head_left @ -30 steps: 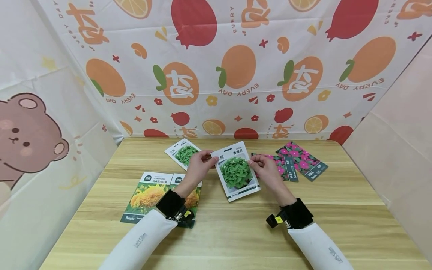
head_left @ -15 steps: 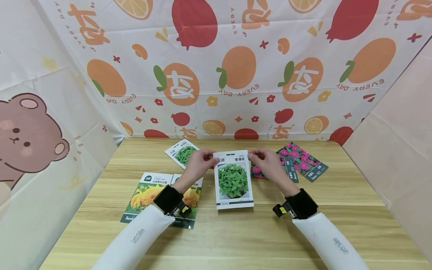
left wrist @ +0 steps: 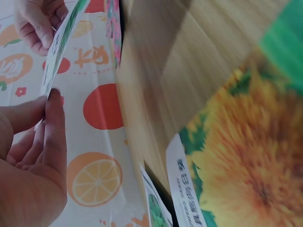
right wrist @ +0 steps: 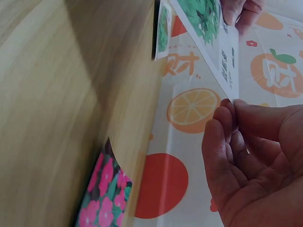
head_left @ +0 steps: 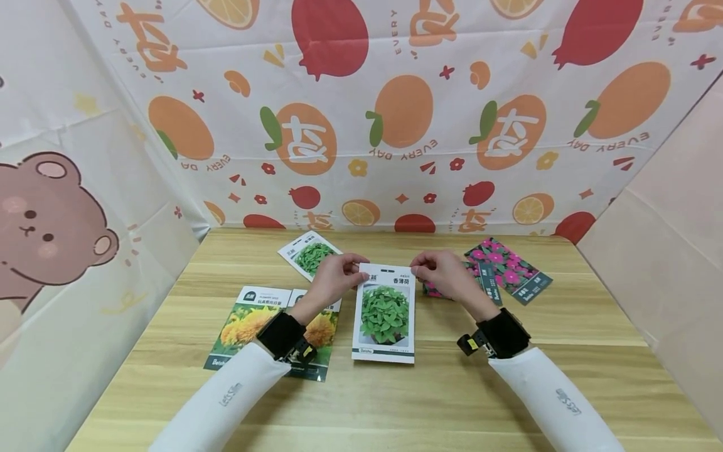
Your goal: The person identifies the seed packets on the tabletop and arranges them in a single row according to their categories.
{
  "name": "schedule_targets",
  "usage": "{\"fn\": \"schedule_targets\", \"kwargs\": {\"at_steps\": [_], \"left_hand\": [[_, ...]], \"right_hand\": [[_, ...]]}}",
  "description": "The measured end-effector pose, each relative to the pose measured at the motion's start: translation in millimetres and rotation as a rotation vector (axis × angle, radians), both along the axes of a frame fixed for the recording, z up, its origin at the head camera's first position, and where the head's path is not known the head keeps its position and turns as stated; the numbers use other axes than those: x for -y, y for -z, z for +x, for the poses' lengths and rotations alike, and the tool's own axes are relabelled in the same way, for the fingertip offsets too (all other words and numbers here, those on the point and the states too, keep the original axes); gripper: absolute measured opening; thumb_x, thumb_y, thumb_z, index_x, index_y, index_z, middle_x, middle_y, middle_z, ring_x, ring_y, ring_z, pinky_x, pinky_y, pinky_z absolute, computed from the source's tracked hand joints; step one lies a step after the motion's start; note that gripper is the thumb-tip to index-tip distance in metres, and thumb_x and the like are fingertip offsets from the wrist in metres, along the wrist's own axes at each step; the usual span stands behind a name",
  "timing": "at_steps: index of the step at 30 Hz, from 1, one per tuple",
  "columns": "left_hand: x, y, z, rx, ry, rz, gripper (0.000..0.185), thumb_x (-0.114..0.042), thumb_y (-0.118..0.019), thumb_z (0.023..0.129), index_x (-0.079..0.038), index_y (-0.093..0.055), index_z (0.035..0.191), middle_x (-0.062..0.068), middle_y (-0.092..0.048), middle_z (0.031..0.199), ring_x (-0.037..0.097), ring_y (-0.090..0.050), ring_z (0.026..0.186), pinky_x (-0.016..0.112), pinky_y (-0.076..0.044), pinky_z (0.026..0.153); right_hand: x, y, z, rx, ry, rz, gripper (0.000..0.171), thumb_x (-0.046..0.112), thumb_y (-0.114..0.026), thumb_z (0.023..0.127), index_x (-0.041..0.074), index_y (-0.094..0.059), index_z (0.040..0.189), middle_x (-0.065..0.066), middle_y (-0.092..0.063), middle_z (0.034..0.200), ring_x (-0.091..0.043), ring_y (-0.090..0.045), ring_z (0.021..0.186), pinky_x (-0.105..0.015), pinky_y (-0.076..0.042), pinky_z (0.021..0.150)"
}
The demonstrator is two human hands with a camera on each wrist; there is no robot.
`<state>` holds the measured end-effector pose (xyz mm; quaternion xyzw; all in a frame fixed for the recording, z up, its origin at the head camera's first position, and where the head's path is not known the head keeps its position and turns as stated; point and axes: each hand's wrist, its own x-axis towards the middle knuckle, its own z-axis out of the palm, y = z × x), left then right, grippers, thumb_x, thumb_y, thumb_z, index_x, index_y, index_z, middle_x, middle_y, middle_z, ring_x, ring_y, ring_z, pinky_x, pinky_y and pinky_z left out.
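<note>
A white seed packet (head_left: 385,314) with a green leafy plant printed on it hangs upright between both hands, above the table. My left hand (head_left: 337,276) pinches its upper left corner between thumb and fingers. At the upper right corner my right hand (head_left: 443,274) pinches it the same way; the right wrist view shows thumb and fingertips (right wrist: 228,105) meeting at the corner. In the left wrist view, the packet (left wrist: 59,52) appears nearly edge-on. Behind my left hand lies a matching green-plant packet (head_left: 307,252).
Two overlapping yellow-flower packets (head_left: 243,329) lie at the left, partly under my left forearm. Two pink-flower packets (head_left: 511,273) lie at the back right, one partly behind my right hand. A fruit-print cloth (head_left: 350,182) rises at the wooden table's (head_left: 508,402) back edge.
The held packet has gone from tilted to straight and come lower, nearer the table's front. My right hand has shifted to its top right corner. The other packets have stayed in place.
</note>
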<state>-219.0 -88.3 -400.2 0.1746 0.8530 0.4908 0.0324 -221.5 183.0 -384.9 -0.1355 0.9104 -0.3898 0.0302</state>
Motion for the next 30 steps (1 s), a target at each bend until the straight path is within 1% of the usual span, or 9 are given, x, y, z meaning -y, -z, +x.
{"fn": "schedule_targets", "kwargs": {"at_steps": [3, 6, 8, 11, 14, 18, 21, 25, 30], "left_hand": [[4, 0.3, -0.7, 0.023, 0.033, -0.007, 0.030, -0.010, -0.072, 0.099, -0.006, -0.069, 0.129, 0.003, -0.068, 0.092, 0.034, -0.068, 0.088, 0.033, -0.054, 0.069], [7, 0.7, -1.3, 0.012, 0.049, -0.028, 0.026, -0.010, -0.073, 0.098, -0.006, -0.072, 0.124, 0.004, -0.067, 0.092, 0.028, -0.068, 0.084, 0.031, -0.055, 0.067], [8, 1.5, -1.0, 0.014, 0.055, -0.046, 0.025, -0.011, -0.071, 0.100, -0.006, -0.072, 0.125, 0.005, -0.067, 0.097, 0.024, -0.067, 0.087, 0.031, -0.056, 0.069], [12, 3.4, 0.5, 0.014, 0.055, -0.060, 0.027, -0.012, -0.067, 0.102, -0.006, -0.069, 0.128, 0.007, -0.068, 0.110, 0.022, -0.067, 0.101, 0.031, -0.057, 0.082], [16, 5.8, 1.4, 0.021, 0.043, -0.046, 0.028, -0.013, -0.064, 0.105, -0.006, -0.066, 0.132, 0.009, -0.067, 0.123, 0.024, -0.064, 0.113, 0.033, -0.055, 0.094], [21, 8.3, 0.0, 0.020, 0.007, -0.009, 0.028, -0.014, -0.063, 0.105, -0.007, -0.066, 0.133, 0.011, -0.067, 0.128, 0.026, -0.063, 0.117, 0.035, -0.055, 0.096], [26, 8.6, -1.1, 0.013, -0.016, 0.011, 0.028, -0.014, -0.062, 0.106, -0.006, -0.066, 0.132, 0.012, -0.066, 0.129, 0.026, -0.063, 0.118, 0.036, -0.054, 0.097], [33, 9.2, -3.5, -0.014, -0.039, 0.016, 0.027, -0.014, -0.060, 0.107, -0.006, -0.066, 0.132, 0.012, -0.067, 0.128, 0.024, -0.062, 0.118, 0.039, -0.053, 0.098], [40, 9.6, -5.9, -0.058, -0.069, 0.011, 0.023, -0.013, -0.059, 0.107, -0.006, -0.068, 0.128, 0.014, -0.067, 0.126, 0.025, -0.062, 0.116, 0.039, -0.052, 0.099]], "right_hand": [[3, 4.4, -0.9, 0.021, -0.021, -0.017, 0.011, 0.011, -0.063, 0.104, 0.005, -0.073, 0.105, -0.012, -0.070, 0.089, -0.019, -0.060, 0.075, -0.032, -0.050, 0.067], [6, 9.4, -0.1, 0.050, -0.015, -0.039, 0.010, 0.009, -0.063, 0.104, 0.003, -0.071, 0.105, -0.012, -0.068, 0.087, -0.022, -0.061, 0.075, -0.031, -0.050, 0.065], [8, 13.6, 0.8, 0.066, -0.010, -0.053, 0.010, 0.009, -0.064, 0.104, 0.002, -0.071, 0.105, -0.014, -0.069, 0.087, -0.026, -0.064, 0.077, -0.030, -0.051, 0.065], [10, 20.8, 2.0, 0.069, -0.019, -0.062, 0.011, 0.009, -0.063, 0.104, 0.001, -0.071, 0.106, -0.016, -0.070, 0.088, -0.031, -0.067, 0.081, -0.029, -0.050, 0.065], [14, 27.8, 2.6, 0.055, -0.040, -0.059, 0.011, 0.009, -0.064, 0.103, 0.001, -0.071, 0.105, -0.015, -0.070, 0.087, -0.029, -0.067, 0.079, -0.028, -0.050, 0.065], [20, 35.0, 3.7, 0.045, -0.042, -0.017, 0.010, 0.009, -0.066, 0.102, 0.002, -0.072, 0.101, -0.009, -0.070, 0.084, -0.018, -0.062, 0.072, -0.028, -0.050, 0.063], [26, 38.9, 5.8, 0.031, -0.036, 0.057, 0.009, 0.011, -0.068, 0.101, 0.004, -0.074, 0.100, -0.003, -0.069, 0.082, -0.013, -0.058, 0.068, -0.028, -0.048, 0.062], [34, 40.1, 8.8, -0.001, -0.024, 0.137, 0.008, 0.012, -0.072, 0.098, 0.006, -0.077, 0.097, 0.002, -0.067, 0.078, -0.011, -0.055, 0.064, -0.027, -0.046, 0.061], [43, 38.9, 12.6, -0.048, -0.029, 0.171, 0.005, 0.010, -0.074, 0.095, 0.006, -0.076, 0.092, 0.003, -0.066, 0.076, -0.011, -0.054, 0.062, -0.026, -0.047, 0.060]]}}
